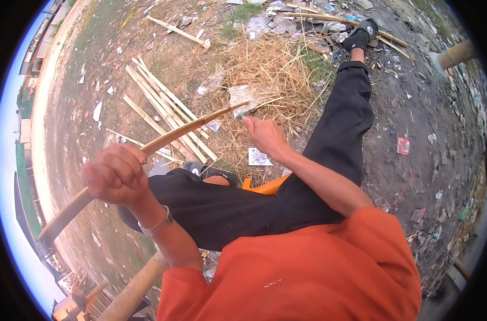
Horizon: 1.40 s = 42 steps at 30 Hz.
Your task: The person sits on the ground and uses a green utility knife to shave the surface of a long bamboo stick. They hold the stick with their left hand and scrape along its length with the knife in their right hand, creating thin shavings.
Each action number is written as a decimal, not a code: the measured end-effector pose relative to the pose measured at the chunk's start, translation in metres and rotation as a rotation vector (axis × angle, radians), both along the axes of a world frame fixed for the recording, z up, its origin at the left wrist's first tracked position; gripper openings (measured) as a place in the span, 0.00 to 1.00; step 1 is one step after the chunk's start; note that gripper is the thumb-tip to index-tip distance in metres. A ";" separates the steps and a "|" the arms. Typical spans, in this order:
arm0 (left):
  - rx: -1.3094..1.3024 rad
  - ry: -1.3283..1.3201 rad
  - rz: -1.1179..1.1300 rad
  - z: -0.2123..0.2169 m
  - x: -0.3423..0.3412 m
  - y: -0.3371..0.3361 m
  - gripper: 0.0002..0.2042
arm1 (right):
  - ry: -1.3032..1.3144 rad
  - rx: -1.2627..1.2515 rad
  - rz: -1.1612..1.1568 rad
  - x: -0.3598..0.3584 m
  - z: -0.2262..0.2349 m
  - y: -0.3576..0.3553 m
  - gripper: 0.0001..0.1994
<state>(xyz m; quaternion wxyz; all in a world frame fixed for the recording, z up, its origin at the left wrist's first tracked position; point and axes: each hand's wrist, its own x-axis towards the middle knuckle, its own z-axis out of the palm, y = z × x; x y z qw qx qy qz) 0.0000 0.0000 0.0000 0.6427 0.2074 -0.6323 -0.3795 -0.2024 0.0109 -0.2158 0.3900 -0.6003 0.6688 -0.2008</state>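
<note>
our left hand (115,174) is closed in a fist around a long bamboo strip (163,142), which slants from the lower left up to its thin tip near our right hand (265,136). that hand pinches something small and green at the tip; we cannot tell what. we judge the strip already split and thinned, with the tip being worked. beyond, more strips (163,109) lie on the ground beside dry straw (270,69), seemingly finished.
</note>
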 end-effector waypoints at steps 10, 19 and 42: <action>0.149 0.173 0.238 -0.004 0.017 0.004 0.22 | -0.027 0.076 0.032 0.010 0.001 -0.001 0.28; 0.171 0.199 0.393 0.000 0.013 -0.006 0.20 | -0.030 0.048 -0.020 0.025 -0.010 -0.011 0.30; 0.176 0.141 0.461 0.010 0.000 -0.027 0.20 | 0.045 -0.009 -0.012 0.014 -0.013 -0.020 0.29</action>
